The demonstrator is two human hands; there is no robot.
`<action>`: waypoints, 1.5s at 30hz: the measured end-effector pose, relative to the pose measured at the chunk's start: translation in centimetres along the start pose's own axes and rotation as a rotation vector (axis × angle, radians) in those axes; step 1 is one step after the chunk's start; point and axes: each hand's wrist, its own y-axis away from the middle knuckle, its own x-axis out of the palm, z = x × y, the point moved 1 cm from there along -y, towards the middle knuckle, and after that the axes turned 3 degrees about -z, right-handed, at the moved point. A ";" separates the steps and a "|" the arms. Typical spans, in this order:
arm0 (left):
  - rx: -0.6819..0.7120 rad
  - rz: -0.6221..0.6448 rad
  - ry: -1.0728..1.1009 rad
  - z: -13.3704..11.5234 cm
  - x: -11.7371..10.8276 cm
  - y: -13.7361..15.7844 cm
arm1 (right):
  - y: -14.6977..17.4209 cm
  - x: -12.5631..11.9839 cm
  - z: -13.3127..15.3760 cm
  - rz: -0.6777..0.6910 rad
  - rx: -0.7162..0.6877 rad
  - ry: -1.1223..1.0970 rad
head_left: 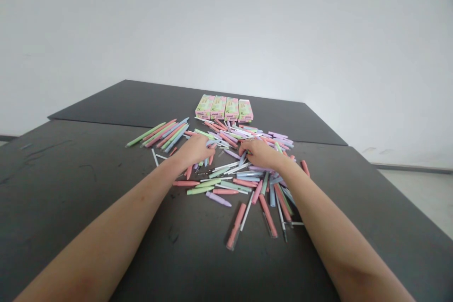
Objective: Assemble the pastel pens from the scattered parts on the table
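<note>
Four pink-and-green rectangular boxes (218, 107) are set side by side on the dark flat table (71, 188), behind scattered slim pastel pen parts (247, 182). Left of these parts, slender pastel pens (161, 136) are grouped.

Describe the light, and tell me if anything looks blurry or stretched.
Head view: soft light, with a pale glow on the wall and only faint shadows around the pen parts; head view: the near forearms loom large, probably wide-angle stretch; head view: fine print on the boxes is too soft to read.
</note>
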 end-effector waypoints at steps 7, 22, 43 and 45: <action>-0.052 -0.010 -0.060 0.7 -0.2 -0.4 | 0.1 0.1 -0.4 0.020 0.062 0.046; -0.046 -0.050 -0.078 0.9 -1.1 -0.2 | -3.9 3.1 3.6 0.018 -0.103 0.122; -0.125 0.033 -0.116 2.6 -2.1 -0.4 | -1.9 0.5 0.1 -0.247 0.254 -0.353; -0.133 0.033 -0.117 2.9 -2.1 -0.6 | -1.8 0.5 -0.5 -0.266 0.276 -0.476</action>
